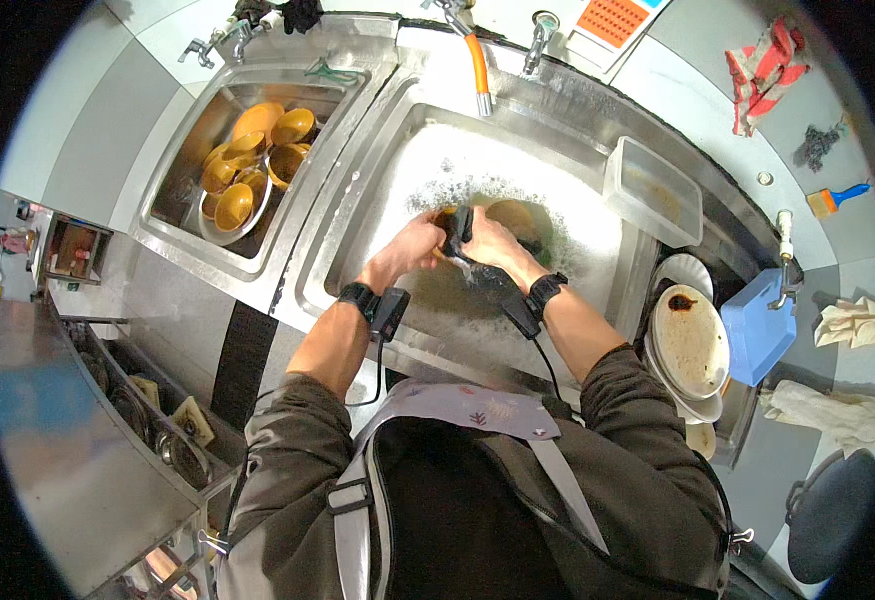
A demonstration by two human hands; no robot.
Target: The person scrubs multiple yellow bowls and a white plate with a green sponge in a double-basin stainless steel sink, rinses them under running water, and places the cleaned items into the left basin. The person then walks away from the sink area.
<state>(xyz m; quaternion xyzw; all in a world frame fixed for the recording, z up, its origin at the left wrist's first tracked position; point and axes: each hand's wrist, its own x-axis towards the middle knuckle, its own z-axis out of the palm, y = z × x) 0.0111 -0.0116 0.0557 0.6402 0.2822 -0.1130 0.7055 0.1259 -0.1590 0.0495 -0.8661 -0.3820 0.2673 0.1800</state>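
My left hand [419, 244] grips a small yellow-brown bowl [446, 211] over the soapy water of the middle sink [355, 225]. Only parts of the bowl's rim show, since fingers and a dark pad cover the rest. Against the bowl, my right hand [491, 238] presses that dark scrubbing pad or cloth [464, 223]; its exact kind is unclear. Just beyond my right hand, another yellowish round dish [511, 217] lies in the water, partly hidden by foam.
Several yellow bowls [233, 206] fill the left sink [154, 225]. An orange hose [475, 64] hangs from the tap. To the right are a clear plastic box [655, 191], stained oval plates [689, 345] and a blue plastic basket [760, 330].
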